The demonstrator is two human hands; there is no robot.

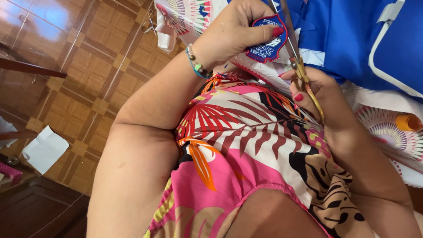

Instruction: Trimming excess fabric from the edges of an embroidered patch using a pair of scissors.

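My left hand (233, 31) pinches a small blue embroidered patch with a red border (264, 44) between thumb and fingers at the top centre. My right hand (324, 94) grips gold-handled scissors (297, 61), whose blades run up along the patch's right edge. Both hands work over blue fabric (348, 35) and a white patterned cloth (185, 15). A beaded bracelet (196, 64) circles my left wrist. My bright leaf-print dress (246, 141) fills the lower middle of the view.
A white plastic piece (387, 48) lies on the blue fabric at the right. An orange thread spool (407, 122) rests on the patterned cloth. A sheet of white paper (44, 150) lies on the wooden parquet floor at the left, near dark furniture (35, 207).
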